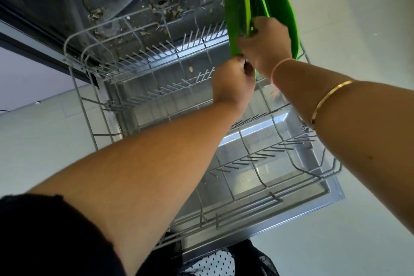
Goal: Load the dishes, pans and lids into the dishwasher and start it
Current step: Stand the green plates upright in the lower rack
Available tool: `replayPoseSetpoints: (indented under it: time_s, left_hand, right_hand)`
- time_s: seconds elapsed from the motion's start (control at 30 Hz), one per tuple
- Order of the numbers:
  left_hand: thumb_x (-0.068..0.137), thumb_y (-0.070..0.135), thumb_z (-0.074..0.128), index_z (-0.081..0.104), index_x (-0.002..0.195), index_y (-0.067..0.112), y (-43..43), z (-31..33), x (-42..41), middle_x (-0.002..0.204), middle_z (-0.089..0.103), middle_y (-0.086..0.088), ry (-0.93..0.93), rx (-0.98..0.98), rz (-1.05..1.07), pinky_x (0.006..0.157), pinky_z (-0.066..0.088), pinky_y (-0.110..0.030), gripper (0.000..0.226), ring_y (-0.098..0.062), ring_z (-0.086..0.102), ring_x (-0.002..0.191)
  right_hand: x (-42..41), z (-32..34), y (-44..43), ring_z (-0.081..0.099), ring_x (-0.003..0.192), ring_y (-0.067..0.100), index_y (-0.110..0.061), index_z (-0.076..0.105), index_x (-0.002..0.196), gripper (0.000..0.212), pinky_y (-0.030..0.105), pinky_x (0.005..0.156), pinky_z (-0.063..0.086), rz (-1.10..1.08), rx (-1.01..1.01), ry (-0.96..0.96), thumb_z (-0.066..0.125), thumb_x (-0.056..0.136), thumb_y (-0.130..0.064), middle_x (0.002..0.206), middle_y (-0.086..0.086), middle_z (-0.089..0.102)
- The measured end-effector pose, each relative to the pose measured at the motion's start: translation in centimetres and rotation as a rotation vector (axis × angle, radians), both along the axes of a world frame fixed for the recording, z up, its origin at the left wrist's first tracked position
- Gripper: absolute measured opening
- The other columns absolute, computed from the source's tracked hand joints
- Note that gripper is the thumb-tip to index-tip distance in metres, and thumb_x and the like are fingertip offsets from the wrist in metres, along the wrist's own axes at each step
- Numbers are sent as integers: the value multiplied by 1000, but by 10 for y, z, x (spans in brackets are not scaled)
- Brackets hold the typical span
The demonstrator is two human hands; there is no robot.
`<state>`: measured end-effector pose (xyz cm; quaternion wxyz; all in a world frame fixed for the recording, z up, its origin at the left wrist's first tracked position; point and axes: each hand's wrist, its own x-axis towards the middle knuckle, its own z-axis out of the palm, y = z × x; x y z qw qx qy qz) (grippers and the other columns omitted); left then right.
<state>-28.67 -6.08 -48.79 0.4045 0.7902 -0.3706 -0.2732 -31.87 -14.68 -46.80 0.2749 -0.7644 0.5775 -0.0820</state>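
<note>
At rack (143,56) edge, left hand (233,87) and right hand (266,47) hold green plates (237,2).

Green plates (237,6), grey wire rack (143,69), gold bangle (329,96), black sleeve (44,237).

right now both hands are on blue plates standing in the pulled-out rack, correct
Not blue: the head view shows green plates. The rest holds: the left hand and right hand are on them, and they stand in the pulled-out rack.
</note>
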Motion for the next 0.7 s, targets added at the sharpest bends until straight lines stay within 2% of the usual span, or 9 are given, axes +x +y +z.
replayPoseSetpoints:
  time_s: [0.07,0.2,0.27,0.4,0.5,0.6,0.7]
  left_hand:
    - [89,9,54,65,76,-1,-4,4,-5,72,66,-20,11,-9,-13,54,28,-29,19,-36,60,69]
    - [90,9,52,63,80,-1,-10,4,-14,79,67,-21,68,46,-28,56,28,-28,18,-36,61,76]
    - [91,10,52,63,81,-1,-10,2,-14,80,68,-21,74,57,-22,56,29,-29,19,-36,61,77]
    - [91,11,53,65,91,0,-8,-5,-13,89,70,-19,127,64,-7,63,41,-33,16,-35,64,84]
    - [90,20,55,66,99,5,-2,-16,-10,100,72,-12,212,83,-5,76,52,-34,21,-29,66,95]
    - [87,20,61,67,107,6,6,-24,-2,110,70,-9,270,114,-17,87,53,-38,25,-21,65,104]
    - [87,16,63,66,109,5,12,-29,5,111,69,-8,276,159,2,91,50,-32,25,-18,65,104]
  right_hand:
    - [-2,5,-5,48,73,26,-6,63,88,21,28,63,34,8,-28,41,55,80,-23,78,8,54]
    - [-3,9,-7,46,69,29,-5,59,79,13,28,61,32,52,-21,156,52,83,-15,68,10,48]
    - [-4,7,-7,46,69,28,-5,61,82,13,28,62,31,63,-26,164,50,84,-13,72,10,50]
    - [-4,1,-5,47,72,27,-5,61,86,15,28,65,33,100,-55,164,50,87,-15,75,10,50]
    - [-1,-5,-5,48,74,29,-4,61,87,14,28,66,34,144,-24,280,53,88,-15,69,9,47]
    - [4,-14,-4,58,91,37,0,62,98,17,34,68,38,193,-35,362,54,90,-14,90,18,60]
    - [6,-21,4,60,99,37,1,62,103,18,37,76,46,209,-17,391,58,90,-11,103,21,64]
